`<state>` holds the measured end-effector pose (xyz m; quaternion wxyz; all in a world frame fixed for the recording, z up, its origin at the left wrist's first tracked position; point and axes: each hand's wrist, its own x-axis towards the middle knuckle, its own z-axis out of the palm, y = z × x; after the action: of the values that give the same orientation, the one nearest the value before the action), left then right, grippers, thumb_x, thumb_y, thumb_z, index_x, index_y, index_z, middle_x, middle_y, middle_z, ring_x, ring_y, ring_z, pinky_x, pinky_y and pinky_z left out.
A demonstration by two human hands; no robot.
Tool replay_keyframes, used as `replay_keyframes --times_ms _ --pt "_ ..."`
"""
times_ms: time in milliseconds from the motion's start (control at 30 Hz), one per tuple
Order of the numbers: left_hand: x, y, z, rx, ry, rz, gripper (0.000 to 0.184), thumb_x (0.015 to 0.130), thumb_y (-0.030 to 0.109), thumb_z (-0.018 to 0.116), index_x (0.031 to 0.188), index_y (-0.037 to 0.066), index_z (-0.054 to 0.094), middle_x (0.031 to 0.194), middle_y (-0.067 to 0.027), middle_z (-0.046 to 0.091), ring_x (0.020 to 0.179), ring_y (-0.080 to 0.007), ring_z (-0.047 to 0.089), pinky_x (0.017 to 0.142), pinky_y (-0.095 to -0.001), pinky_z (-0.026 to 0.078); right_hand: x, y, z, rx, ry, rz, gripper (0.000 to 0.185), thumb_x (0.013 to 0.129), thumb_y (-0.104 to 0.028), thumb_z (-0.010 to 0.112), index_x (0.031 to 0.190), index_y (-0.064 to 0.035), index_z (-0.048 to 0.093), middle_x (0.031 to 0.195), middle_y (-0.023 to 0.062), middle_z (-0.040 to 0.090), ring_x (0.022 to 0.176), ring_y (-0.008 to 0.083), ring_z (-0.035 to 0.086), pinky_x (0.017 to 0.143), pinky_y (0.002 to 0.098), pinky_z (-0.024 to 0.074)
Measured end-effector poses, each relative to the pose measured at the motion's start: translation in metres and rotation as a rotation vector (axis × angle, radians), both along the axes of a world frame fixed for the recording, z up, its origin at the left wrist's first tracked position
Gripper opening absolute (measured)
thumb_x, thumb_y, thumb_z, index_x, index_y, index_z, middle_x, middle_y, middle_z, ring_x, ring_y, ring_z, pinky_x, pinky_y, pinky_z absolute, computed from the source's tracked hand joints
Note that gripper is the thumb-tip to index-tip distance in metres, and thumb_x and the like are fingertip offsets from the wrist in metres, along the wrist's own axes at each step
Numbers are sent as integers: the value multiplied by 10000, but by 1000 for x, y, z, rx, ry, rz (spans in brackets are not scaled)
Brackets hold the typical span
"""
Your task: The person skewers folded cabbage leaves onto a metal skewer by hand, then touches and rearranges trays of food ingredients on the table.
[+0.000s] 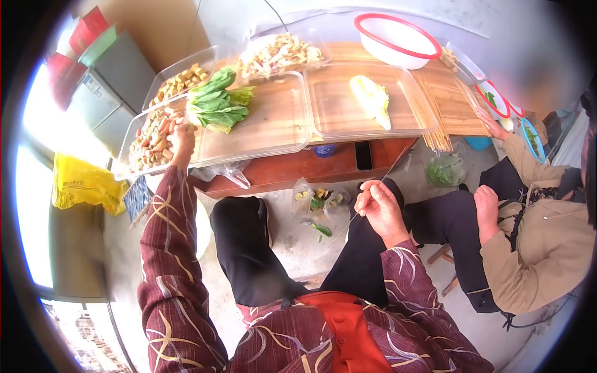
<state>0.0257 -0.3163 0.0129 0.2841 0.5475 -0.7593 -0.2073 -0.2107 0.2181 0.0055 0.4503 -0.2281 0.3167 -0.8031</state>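
Note:
My left hand (182, 143) reaches to the right edge of a pile of brown, sausage-like pieces (152, 144) in a clear plastic tray (280, 133). Its fingers are curled down at the pieces; whatever they pinch is hidden. Right beside it, a bunch of green leafy vegetable (217, 102) lies in the same tray. Above my lap, my right hand (380, 211) is closed on a thin bamboo skewer (356, 217), which slants up to the right. A bundle of skewers (435, 118) lies on the wooden table by a second tray holding a pale cabbage piece (371, 99).
Behind are trays of tan cubes (180, 82) and pale strips (283, 53), plus a red-rimmed white basin (398, 43). A co-worker (535, 242) sits at right, one hand (494, 124) at the table edge. Bags with vegetable scraps (320, 202) lie on the floor.

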Motion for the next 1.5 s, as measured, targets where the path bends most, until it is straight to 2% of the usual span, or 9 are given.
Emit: replay_keyframes --times_ms 200,267,333,400,533,633,833,1167,1500 --pt "22 -22 -12 -181 -218 -210 244 874 278 570 1008 133 714 1058 -273 598 999 -418 575 862 -479 489 0 3 3 6 4 -4 272 998 -258 512 1073 -4 574 742 117 626 667 189 563 639 290 450" --pt "23 -11 -14 -703 -347 -161 56 802 90 582 803 71 634 716 -127 630 673 -333 634 614 -420 511 -1 3 1 4 5 -5 271 997 -256 512 1072 -3 574 741 117 626 667 189 563 640 289 450" --pt "21 -1 -5 -653 -346 -142 41 806 82 580 819 52 605 697 -144 625 690 -330 648 606 -443 501 -2 3 0 2 5 -4 269 997 -254 512 1072 -3 573 741 116 626 666 189 563 642 289 451" --pt "15 25 23 -207 -406 -100 292 845 201 634 1106 69 622 1123 -243 561 1047 -437 541 850 -505 492 -1 3 2 6 13 -7 268 996 -253 513 1073 -4 572 738 115 625 667 189 563 643 290 450" --pt "17 54 51 -153 -394 -174 412 772 131 711 1155 34 596 1267 -237 512 1146 -381 531 881 -482 481 0 3 2 22 10 -14 266 994 -253 516 1075 -5 571 740 114 625 667 188 563 637 290 449" --pt "18 87 60 -675 -327 -195 474 758 116 728 1202 31 586 1274 -221 528 1172 -350 530 928 -444 460 -1 4 -1 8 -9 -37 267 993 -252 520 1073 -3 570 747 115 627 665 185 565 630 290 449" --pt "-84 220 142 -551 -116 -645 372 810 66 679 1176 38 619 1196 -142 602 1052 -317 609 893 -363 492 -4 6 -1 -37 -23 8 282 996 -268 519 1066 -5 592 762 116 637 670 177 572 637 283 456" --pt "-337 292 82 -975 -478 -1254 622 816 -28 553 1399 167 459 1488 -49 390 1377 -270 348 1109 -476 322 -3 10 2 -22 -84 37 276 1011 -243 480 1085 2 581 779 113 632 702 169 590 666 293 467" --pt "-386 264 20 -1016 -376 -1405 470 791 38 580 1243 167 582 1229 -105 539 1294 -285 431 1146 -513 236 -6 16 -4 -63 -107 36 258 1025 -245 455 1088 -18 562 765 108 634 683 161 592 621 290 455"
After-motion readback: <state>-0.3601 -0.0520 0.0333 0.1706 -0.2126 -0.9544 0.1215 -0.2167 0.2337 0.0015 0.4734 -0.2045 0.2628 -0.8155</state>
